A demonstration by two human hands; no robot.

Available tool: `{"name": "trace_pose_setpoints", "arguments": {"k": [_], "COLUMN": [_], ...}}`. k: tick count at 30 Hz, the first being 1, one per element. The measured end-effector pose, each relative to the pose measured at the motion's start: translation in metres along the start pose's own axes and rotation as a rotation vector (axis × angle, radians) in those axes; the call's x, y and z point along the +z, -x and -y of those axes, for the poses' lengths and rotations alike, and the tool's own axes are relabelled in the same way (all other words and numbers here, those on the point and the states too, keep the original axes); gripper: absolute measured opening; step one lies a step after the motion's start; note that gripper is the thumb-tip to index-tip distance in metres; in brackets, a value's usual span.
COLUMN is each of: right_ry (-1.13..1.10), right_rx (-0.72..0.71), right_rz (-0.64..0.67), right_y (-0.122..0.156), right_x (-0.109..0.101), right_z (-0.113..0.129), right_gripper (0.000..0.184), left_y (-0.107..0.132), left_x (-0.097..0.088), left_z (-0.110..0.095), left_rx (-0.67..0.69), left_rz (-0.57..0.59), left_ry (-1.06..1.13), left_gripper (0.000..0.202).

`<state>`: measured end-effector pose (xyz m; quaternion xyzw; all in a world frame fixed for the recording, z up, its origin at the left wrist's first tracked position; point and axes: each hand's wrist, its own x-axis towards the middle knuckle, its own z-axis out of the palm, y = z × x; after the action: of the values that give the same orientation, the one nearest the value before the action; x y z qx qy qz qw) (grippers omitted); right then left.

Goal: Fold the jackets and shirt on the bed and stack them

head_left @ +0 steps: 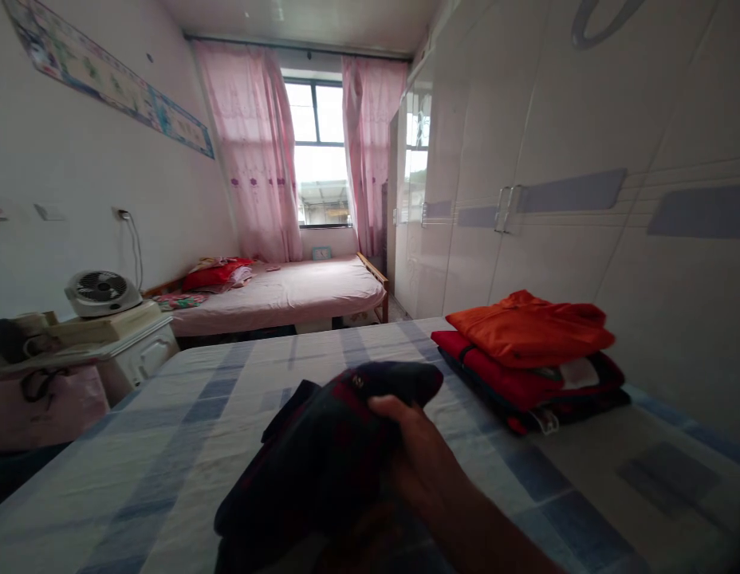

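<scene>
My right hand [415,450] is closed on a dark garment [322,446], with the thumb on top and the other fingers underneath. The garment is navy or black with dark red patches and a small light mark, bunched up over the near part of the bed. Under its lower edge is a dim brownish blur that may be my left hand [367,534]; its fingers cannot be made out. To the right lies a stack of folded clothes, an orange garment [529,327] on top of a red one [519,371] and darker ones.
Blue-and-white checked bedding [190,446] spreads beneath the clothes. White wardrobes [561,151] line the right side. At the left, a fan [102,292] sits on a white cabinet [146,351], near a pink bag [50,406]. A second bed [298,287] stands by the window.
</scene>
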<state>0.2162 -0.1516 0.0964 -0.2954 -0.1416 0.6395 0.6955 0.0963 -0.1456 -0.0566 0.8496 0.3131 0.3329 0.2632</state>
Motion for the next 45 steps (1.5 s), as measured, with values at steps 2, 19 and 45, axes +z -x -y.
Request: {"name": "trace_pose_setpoints", "arguments": {"k": [2,19,45], "right_ry": [0.011,0.017,1.492], "right_rx": [-0.126,-1.13,-0.555], "right_rz": [0.022,-0.525,0.045], "right_y": [-0.022,-0.103,-0.127], "right_x": [0.02,-0.039,-0.135], "right_z": [0.032,0.204,-0.001], "right_gripper": [0.027,0.03,0.023], "left_y": [-0.008,-0.055,-0.064], "left_x": [-0.011,-0.005,-0.019], "left_z": [0.0,0.021,0.02], "left_rx": [0.083,0.056,-0.094], "left_rz": [0.104,0.111,-0.042], "left_ry": [0.0,0.033,0.109], "left_gripper": [0.03,0.023,0.025]}}
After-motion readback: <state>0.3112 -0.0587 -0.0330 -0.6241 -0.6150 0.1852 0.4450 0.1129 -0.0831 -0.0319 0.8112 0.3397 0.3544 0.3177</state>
